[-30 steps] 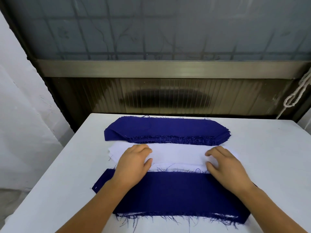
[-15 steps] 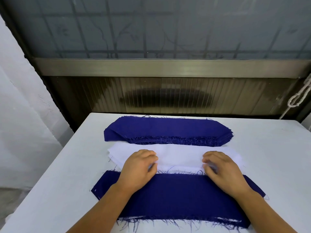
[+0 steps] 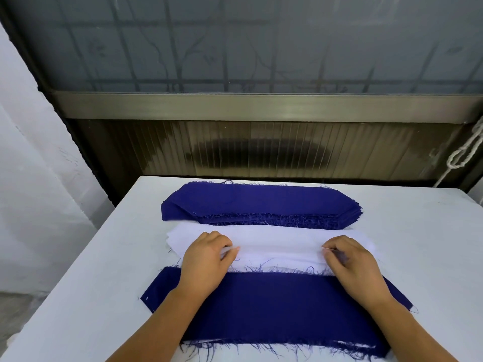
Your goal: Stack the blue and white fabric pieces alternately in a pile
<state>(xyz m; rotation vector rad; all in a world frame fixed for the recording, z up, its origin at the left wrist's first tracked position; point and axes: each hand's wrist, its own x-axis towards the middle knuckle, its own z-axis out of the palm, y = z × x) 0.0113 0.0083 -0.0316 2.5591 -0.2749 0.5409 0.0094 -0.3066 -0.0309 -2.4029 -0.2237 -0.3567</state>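
Blue and white cloth pieces lie in three rows across a white counter [image 3: 86, 291], seen from a camera worn on the head of the person working there. Nearest the counter's far edge sits a stack of blue pieces [image 3: 261, 203], its frayed near side showing many layers. Just in front of it, touching or nearly so, lies a stack of white pieces [image 3: 277, 244], running left to right across the middle of the counter. Closest to the near edge is the mixed pile [image 3: 274, 309], topped by a blue piece with loose threads along its long sides; a sliver of white shows beneath it at the near edge.

Both hands reach over the mixed pile to the white stack, forearms passing across the blue top piece. The left hand [image 3: 205, 259] has its fingers curled and pinches the near edge of the top white piece [image 3: 279, 253] toward its left end. The right hand [image 3: 351, 262] pinches the same edge toward its right end, so that the cloth between the two hands looks drawn into a shallow fold.

Behind the counter runs a ribbed dark panel under a metal rail [image 3: 261, 107], with frosted glass above. A white cord [image 3: 462, 155] hangs at the right.
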